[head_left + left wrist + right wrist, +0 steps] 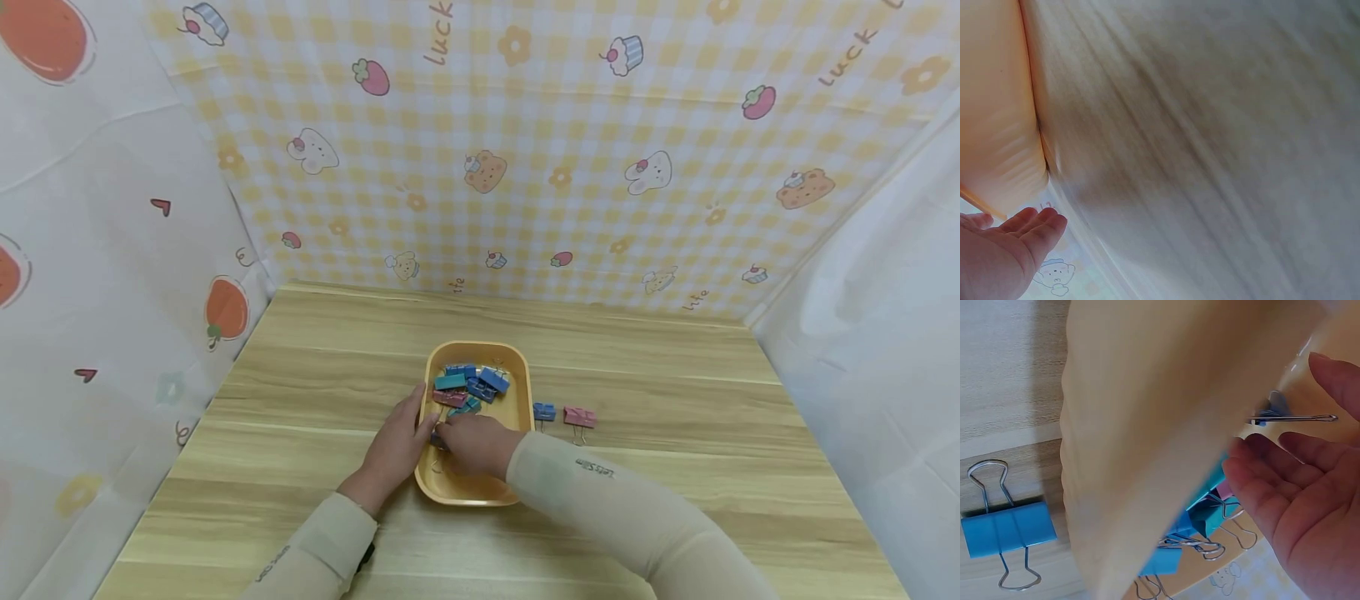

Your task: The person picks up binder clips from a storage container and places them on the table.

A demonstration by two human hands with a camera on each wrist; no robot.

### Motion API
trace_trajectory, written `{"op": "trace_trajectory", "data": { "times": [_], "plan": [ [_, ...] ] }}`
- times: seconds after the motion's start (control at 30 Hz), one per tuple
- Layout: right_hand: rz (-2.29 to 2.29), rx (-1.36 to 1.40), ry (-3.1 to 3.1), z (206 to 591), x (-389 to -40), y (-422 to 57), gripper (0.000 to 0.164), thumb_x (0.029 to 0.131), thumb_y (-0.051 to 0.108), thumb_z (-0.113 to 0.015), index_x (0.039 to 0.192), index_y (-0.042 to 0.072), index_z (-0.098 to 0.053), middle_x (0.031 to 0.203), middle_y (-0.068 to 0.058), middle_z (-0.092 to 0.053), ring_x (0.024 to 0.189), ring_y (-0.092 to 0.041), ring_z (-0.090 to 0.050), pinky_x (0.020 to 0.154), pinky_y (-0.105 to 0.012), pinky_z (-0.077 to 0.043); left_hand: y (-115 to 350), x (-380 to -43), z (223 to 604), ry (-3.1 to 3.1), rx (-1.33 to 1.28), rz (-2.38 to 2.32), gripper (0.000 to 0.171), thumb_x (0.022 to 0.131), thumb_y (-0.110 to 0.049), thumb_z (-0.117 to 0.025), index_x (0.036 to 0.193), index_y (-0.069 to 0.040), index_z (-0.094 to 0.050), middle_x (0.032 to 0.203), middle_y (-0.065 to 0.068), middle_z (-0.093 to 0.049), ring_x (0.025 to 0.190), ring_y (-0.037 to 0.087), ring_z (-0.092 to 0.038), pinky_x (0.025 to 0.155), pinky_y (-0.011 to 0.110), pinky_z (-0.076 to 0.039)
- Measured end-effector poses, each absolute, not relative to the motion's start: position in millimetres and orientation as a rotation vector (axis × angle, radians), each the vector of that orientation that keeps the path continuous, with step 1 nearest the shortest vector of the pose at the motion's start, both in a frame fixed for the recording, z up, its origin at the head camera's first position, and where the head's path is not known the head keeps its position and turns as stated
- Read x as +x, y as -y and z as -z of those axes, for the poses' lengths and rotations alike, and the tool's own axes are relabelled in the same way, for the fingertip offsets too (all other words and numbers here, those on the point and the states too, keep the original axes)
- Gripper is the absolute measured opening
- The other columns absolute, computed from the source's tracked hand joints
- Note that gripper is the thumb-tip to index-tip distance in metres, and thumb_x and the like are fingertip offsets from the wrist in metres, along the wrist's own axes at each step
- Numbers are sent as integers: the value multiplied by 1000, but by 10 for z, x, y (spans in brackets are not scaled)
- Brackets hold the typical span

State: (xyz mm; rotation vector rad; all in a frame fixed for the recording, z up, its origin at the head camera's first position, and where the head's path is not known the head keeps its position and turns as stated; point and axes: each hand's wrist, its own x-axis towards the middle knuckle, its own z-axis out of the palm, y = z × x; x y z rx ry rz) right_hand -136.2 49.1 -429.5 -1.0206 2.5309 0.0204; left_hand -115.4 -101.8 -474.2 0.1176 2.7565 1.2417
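Pale sleeves [330, 537], of smooth, close-fitting cloth with small dark letters, are nearest to the camera. At the far left hangs a white cloth [112, 167], softly creased, with printed fruits and hearts. Next comes the left hand [393, 446]; its fingers are nearly straight and close together along the outer side of the tray [513, 421], while its thumb is at the rim. Smooth and orange-yellow, the tray has rounded corners and stands on a table [660, 375] with light wood grain. Inside it, toward the far end, lies a loose pile of binder clips [451, 382], blue, teal and pink, with smooth bodies and bent wire handles. Into the near part reaches the right hand [477, 444], its fingers softly curved and its thumb apart from them. One blue clip [1279, 405] with a thin silver handle is near these fingertips; whether they touch it, I cannot tell. Just outside the tray's right wall lies another blue clip [543, 412], and to the right of that, a pink clip [580, 417]. At the far right hangs a plain whitish cloth [885, 292] with soft folds.
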Motion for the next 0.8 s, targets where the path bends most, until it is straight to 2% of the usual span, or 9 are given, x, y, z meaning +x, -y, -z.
{"op": "trace_trajectory", "data": {
  "times": [0.4, 0.8],
  "plan": [
    [-98, -1021, -2537, 4374, -1401, -441, 33, 93, 20, -63, 126, 18, -62, 104, 2, -64, 91, -10, -60, 86, -28, -53, 1019, -1158, 4735, -2752, 118, -1260, 61, 103, -28, -46, 153, -2, -23, 151, 24, -34, 139, 39, -33, 112, 54, -29],
    [-102, -962, -2463, 4280, -1422, -374, 29, 90, 20, -66, 118, 15, -65, 99, 1, -63, 80, -11, -55, 83, -28, -53, 1022, -1155, 4731, -2756, 126, -1257, 60, 103, -25, -46, 152, -1, -23, 151, 24, -34, 139, 39, -33, 112, 53, -29]
  ]
}}
